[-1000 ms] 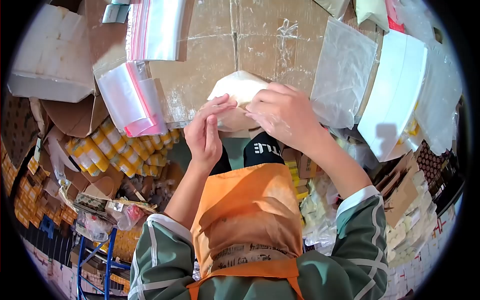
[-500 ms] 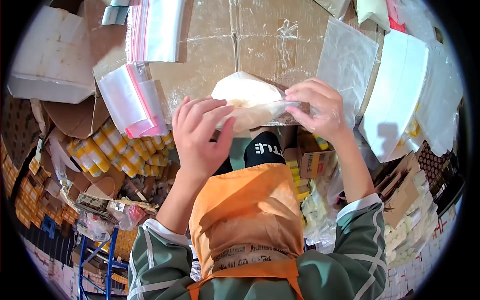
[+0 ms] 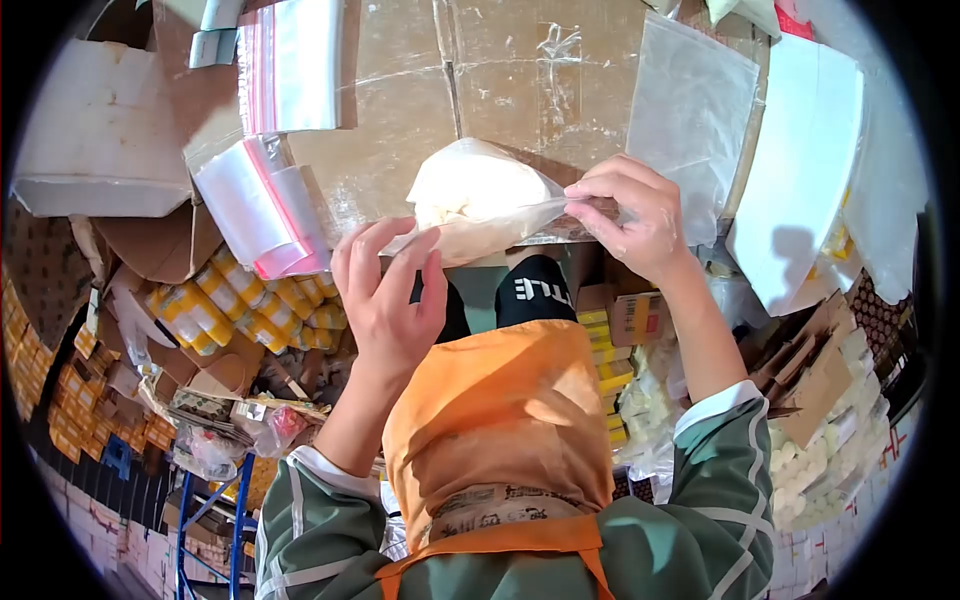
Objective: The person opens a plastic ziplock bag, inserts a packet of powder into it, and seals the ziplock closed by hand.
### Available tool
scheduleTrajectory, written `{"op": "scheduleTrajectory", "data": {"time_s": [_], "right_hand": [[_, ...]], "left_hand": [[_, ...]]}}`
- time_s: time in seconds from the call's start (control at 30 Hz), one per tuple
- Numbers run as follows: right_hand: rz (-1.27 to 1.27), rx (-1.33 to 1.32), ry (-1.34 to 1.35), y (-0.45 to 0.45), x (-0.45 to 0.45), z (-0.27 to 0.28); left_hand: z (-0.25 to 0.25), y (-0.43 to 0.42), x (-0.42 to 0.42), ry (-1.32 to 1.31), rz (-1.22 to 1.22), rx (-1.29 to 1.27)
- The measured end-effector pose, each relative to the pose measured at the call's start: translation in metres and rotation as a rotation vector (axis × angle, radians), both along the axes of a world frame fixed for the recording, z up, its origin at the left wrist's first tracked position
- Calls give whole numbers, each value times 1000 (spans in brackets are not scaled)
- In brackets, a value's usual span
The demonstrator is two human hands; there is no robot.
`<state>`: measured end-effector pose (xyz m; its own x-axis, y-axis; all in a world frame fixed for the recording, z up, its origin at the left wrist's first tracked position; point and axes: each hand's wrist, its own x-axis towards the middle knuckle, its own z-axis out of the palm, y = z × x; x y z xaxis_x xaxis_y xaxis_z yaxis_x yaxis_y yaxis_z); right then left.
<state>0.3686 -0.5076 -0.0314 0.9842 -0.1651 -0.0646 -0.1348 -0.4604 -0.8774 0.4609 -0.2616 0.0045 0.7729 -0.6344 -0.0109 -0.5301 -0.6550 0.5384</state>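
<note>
A clear plastic bag with white powdery contents (image 3: 480, 195) lies at the near edge of the cardboard-covered table, its mouth edge facing me. My right hand (image 3: 635, 215) pinches the bag's right corner between thumb and fingers, drawing the film out sideways. My left hand (image 3: 388, 290) is at the bag's left end, fingers bent and spread apart, with the fingertips against or just beside the film. Whether those fingertips grip any of the film is hard to see. Whitish residue shows on my right fingers.
Flat zip bags with red strips lie in two stacks, an upper stack (image 3: 295, 65) and a lower stack (image 3: 260, 210). A clear bag (image 3: 690, 110) lies at right beside a white foam panel (image 3: 800, 170). Yellow packets (image 3: 205, 310) are piled below left. A blue metal frame (image 3: 240, 520) stands lower left.
My left hand has moved slightly down and left, uncovering more of the bag. My right hand still pinches its corner. The whole view has shifted a little.
</note>
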Motion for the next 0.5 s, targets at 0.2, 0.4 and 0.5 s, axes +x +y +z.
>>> {"op": "scheduleTrajectory", "data": {"time_s": [0.2,0.4,0.5], "right_hand": [[-65,84,21,5,-1,-5],[-10,101,68,5,-2,-5],[-34,124,114,7,1,-6]], "left_hand": [[3,2,-2,-12,-22,26],[4,-27,-1,79,-98,130],[-2,-52,0,101,-141,119]]}}
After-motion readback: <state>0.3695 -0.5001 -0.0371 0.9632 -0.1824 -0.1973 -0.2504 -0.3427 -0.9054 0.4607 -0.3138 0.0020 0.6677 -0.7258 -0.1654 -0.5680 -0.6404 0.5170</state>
